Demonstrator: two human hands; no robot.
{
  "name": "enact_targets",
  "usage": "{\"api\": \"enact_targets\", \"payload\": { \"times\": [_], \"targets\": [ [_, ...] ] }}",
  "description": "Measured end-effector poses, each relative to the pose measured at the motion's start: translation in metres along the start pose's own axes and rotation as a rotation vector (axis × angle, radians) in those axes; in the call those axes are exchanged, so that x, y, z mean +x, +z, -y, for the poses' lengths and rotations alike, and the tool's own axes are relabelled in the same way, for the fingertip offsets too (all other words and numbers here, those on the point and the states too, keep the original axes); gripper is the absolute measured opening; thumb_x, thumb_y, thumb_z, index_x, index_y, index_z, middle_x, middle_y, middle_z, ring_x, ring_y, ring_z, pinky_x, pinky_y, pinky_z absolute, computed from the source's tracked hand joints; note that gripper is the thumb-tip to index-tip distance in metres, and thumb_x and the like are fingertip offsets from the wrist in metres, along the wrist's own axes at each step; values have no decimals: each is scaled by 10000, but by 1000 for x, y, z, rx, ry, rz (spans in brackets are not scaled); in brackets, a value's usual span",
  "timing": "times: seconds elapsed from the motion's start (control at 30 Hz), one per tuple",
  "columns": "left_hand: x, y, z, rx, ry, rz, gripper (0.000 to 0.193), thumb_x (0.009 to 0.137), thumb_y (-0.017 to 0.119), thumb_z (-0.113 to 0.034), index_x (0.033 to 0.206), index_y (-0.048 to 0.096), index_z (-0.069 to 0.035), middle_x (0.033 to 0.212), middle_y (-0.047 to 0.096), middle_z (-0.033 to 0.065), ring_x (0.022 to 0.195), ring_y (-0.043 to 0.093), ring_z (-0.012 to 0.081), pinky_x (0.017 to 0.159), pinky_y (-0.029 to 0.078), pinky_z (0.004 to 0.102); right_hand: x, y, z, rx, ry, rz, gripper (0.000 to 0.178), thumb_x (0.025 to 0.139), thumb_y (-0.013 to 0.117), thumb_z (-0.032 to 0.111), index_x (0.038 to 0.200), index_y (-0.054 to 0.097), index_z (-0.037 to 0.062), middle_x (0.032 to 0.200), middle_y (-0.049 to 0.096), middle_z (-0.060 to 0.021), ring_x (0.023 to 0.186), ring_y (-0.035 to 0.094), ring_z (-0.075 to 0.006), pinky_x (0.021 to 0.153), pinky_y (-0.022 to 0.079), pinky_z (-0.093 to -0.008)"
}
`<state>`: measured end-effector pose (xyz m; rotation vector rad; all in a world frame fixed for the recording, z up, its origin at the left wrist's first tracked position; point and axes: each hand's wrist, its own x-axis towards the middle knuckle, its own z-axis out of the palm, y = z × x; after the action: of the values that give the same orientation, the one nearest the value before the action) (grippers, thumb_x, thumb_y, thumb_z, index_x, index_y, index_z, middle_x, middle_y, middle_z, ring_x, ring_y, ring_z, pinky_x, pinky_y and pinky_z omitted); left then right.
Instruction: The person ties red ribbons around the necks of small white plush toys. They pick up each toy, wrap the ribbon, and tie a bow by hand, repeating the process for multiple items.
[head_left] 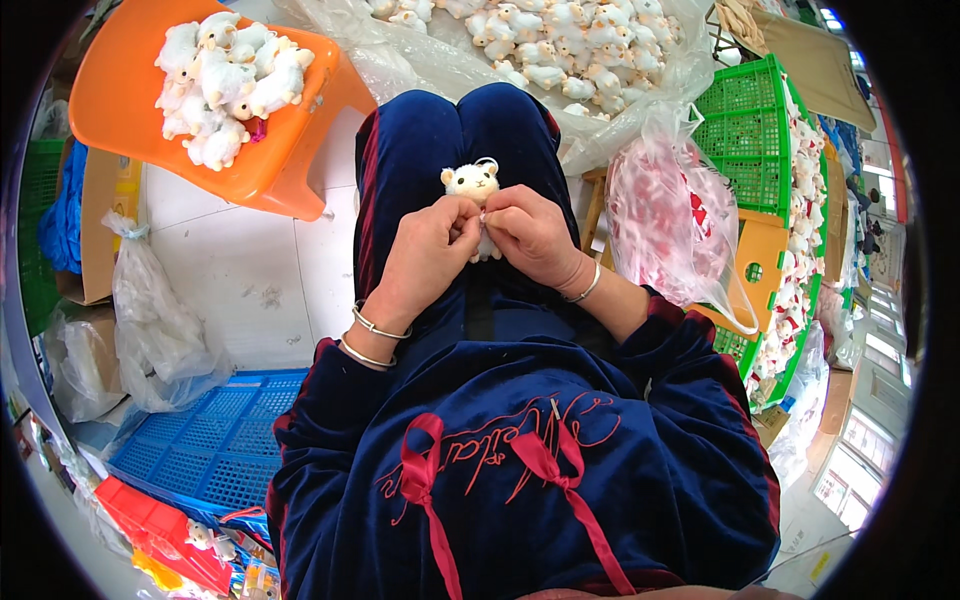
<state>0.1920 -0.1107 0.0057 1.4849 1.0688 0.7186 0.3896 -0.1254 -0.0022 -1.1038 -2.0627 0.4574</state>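
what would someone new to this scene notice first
Probably the bright orange chair at the upper left, with a heap of white plush toys on its seat. Next, near the centre, the small cream-faced toy over the person's lap, with the left hand and right hand pinching at its front. Then the big pile of similar toys along the top edge.

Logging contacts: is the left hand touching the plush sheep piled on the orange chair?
Apart: the head view shows floor and trouser leg between left hand and piled plush sheep.
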Motion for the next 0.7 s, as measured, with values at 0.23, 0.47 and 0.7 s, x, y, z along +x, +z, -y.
{"api": "enact_targets", "payload": {
  "times": [0.23, 0.47, 0.7],
  "targets": [
    [1, -1, -4, -115, -77, -24, 97, 982, 678, -51, 1024, 684, 37, 794, 719, 48, 692, 704, 91, 651, 553, 230, 0, 1, 0, 12, 8, -4, 194, 779, 782, -2, 877, 624, 52, 966, 673, -87, 848, 674, -281, 712, 561, -360],
    [1, 2, 1, -115, -50, -37, 119, 930, 706, -53, 1001, 706, 43, 789, 726, 102, 655, 694, 124, 620, 548, 267, 1, -1, -1, 58, 54, 16, 225, 798, 767, -9, 965, 628, 49, 950, 667, -104, 834, 671, -298, 720, 560, -373],
    [3, 0, -1, -41, -60, -1, 102, 974, 676, -52, 1015, 700, 38, 781, 713, 50, 663, 681, 85, 629, 545, 240, 10, -20, 9, 283, 360, 214, 237, 872, 710, 7, 1087, 612, 29, 925, 659, -116, 828, 673, -263, 749, 545, -352]
  ]
}}
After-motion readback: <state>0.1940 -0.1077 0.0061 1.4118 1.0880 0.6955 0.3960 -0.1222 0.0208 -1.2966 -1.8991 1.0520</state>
